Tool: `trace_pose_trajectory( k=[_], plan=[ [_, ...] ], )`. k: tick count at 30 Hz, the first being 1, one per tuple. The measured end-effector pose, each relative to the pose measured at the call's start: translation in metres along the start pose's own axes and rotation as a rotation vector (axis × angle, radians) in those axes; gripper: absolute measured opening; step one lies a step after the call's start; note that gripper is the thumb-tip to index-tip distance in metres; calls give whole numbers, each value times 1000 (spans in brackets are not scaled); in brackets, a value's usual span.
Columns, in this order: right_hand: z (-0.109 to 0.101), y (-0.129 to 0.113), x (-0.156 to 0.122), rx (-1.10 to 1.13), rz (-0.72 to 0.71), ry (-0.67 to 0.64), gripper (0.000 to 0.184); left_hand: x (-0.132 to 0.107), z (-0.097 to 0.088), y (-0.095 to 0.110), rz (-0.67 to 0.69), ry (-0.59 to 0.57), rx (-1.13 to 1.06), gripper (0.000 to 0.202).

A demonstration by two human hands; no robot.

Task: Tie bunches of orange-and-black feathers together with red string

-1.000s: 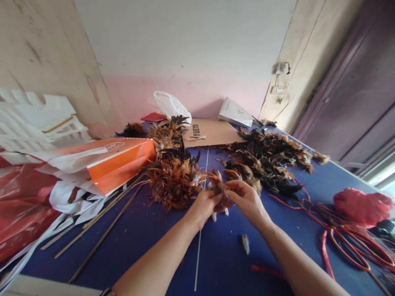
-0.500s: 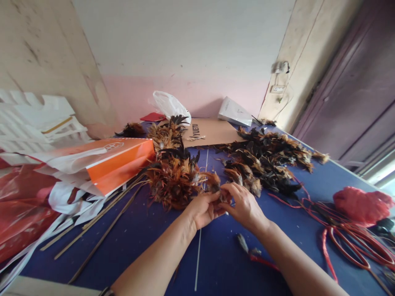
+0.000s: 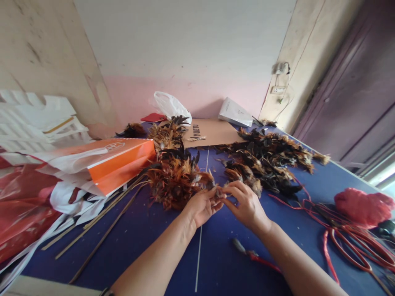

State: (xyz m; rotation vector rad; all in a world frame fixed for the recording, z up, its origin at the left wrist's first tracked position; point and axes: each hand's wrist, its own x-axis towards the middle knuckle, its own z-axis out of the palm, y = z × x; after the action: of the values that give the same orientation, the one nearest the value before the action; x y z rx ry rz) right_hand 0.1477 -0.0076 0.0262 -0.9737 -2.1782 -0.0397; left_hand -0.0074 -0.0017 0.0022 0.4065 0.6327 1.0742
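Observation:
My left hand and my right hand meet over the blue table, fingertips pinched on a small bunch of brown feathers. That bunch touches the right edge of a big orange-brown feather pile. A second, darker feather pile lies just beyond my right hand. A single loose feather with a red string lies on the table under my right forearm.
An orange paper bag, white and red plastic bags and thin wooden sticks crowd the left. Red cord and a pink-red bundle lie at the right. Flat cardboard and white bags sit at the far wall.
Both hands have moved forward and down with the small bunch, from above the table to the edge of the orange-brown pile. The loose feather with red string now shows under my right forearm.

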Motion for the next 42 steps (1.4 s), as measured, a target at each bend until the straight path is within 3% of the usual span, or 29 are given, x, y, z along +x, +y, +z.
trace_pose_trajectory(
  k=[7,12,14,16,20,27,32,34,37,40,42],
  plan=[
    [1,0,2,149,64,18,16,0,0,4,-21,-40,-70,10],
    [-4,4,7,340,343,180,14,3,-4,10,2,57,-142,11],
    [-4,7,7,363,472,229,16,3,-4,9,3,66,-94,11],
    [-1,8,5,346,507,244,17,2,-1,5,14,43,-6,11],
    [8,4,-1,180,328,183,17,-3,5,-4,48,35,123,10],
    [7,-11,-3,-248,47,-31,21,-1,5,-9,99,47,101,11],
    [9,-12,-3,-135,-19,-37,19,-1,4,-5,97,31,68,7],
    [11,-8,-2,22,59,43,17,-1,4,-3,79,37,73,5],
    [14,0,-1,318,294,159,17,-1,3,0,42,29,154,9],
    [13,8,2,561,556,116,22,-2,3,0,41,-19,274,14],
    [11,9,3,682,657,62,26,-3,3,-2,77,-70,360,18]
  ],
)
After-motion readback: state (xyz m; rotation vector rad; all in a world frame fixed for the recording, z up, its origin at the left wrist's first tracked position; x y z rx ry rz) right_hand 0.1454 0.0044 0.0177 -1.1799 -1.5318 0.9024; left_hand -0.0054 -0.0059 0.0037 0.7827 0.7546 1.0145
